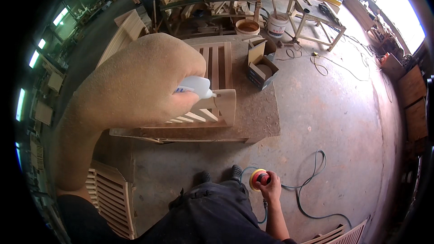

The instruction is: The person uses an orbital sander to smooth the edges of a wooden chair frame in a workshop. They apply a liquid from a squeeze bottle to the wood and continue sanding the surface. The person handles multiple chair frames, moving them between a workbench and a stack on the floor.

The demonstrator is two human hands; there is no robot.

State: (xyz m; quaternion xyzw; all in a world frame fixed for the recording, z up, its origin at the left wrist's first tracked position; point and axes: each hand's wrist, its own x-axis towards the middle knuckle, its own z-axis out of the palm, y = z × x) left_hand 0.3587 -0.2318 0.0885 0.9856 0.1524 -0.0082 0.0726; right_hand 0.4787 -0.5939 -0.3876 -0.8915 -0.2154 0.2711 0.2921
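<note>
My left hand (156, 74) is wrapped round a small white squeeze bottle (194, 84), tilted so its nozzle points right. The nozzle tip is at or touching the end board (227, 108) of a slatted wooden piece (214, 63); I cannot tell whether anything comes out. This piece rests on a worn, dusty workbench (257, 117), and my left hand and wrist hide much of it. Low on the right, beside my leg, my right hand (270, 185) grips a red and black disc sander (260, 179) with a yellow pad edge. The sander is held off the bench, with a hose attached.
An opened cardboard box (262, 65) with round discs stands on the bench. The blue-green hose (312, 178) loops over the floor at right. Slatted panels (110, 194) lean at lower left. Behind the bench are buckets (276, 25) and a small table (316, 11); cords lie nearby.
</note>
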